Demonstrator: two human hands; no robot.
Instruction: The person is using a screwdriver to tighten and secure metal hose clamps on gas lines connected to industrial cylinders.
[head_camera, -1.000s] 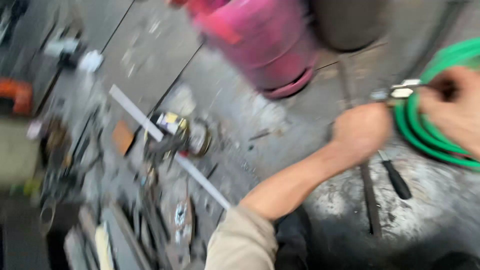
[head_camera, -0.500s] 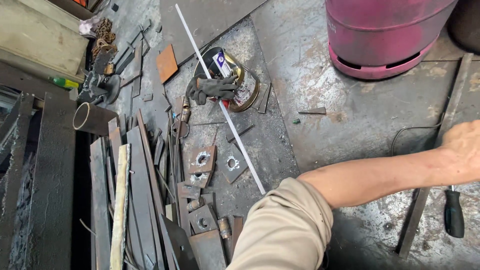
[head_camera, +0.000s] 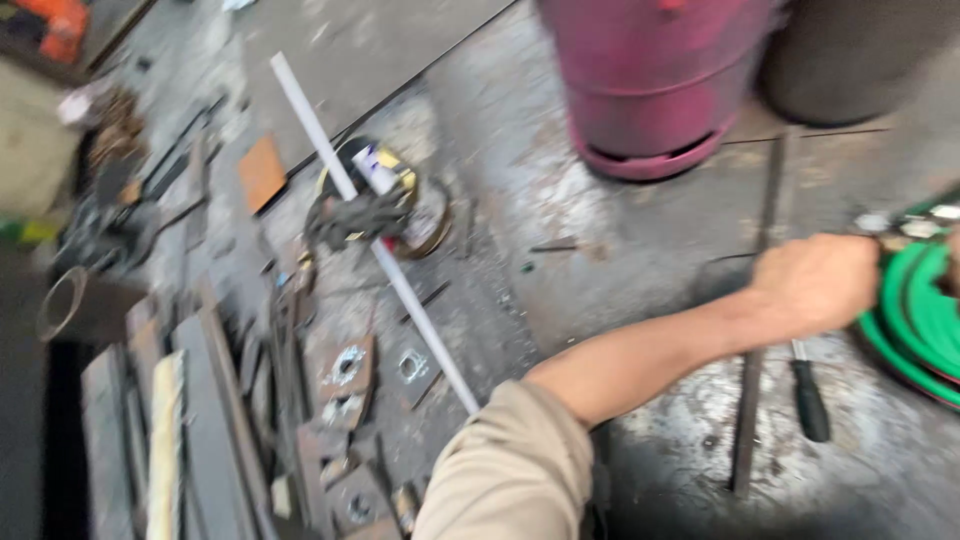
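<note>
My left arm, in a beige sleeve, reaches from the bottom middle out to the right. My left hand (head_camera: 815, 285) is a closed fist with its back to me, and I see nothing in it. It sits over a long dark flat bar (head_camera: 748, 420), beside a metal torch fitting (head_camera: 885, 222) and a coil of green hose (head_camera: 915, 325). Only a sliver of my right hand (head_camera: 953, 255) shows at the right edge, by the fitting. A black-handled screwdriver (head_camera: 810, 400) lies just below my left fist.
A pink gas cylinder (head_camera: 660, 90) and a dark cylinder (head_camera: 860, 50) stand at the top. A white rod (head_camera: 400, 280) lies diagonally over a power tool (head_camera: 370, 210). Steel strips (head_camera: 200, 420) and small holed plates (head_camera: 345, 365) clutter the left floor.
The view has swung right and blurred. The green hose and torch fitting are back in sight at the right edge. My left fist stays near the flat bar and screwdriver.
</note>
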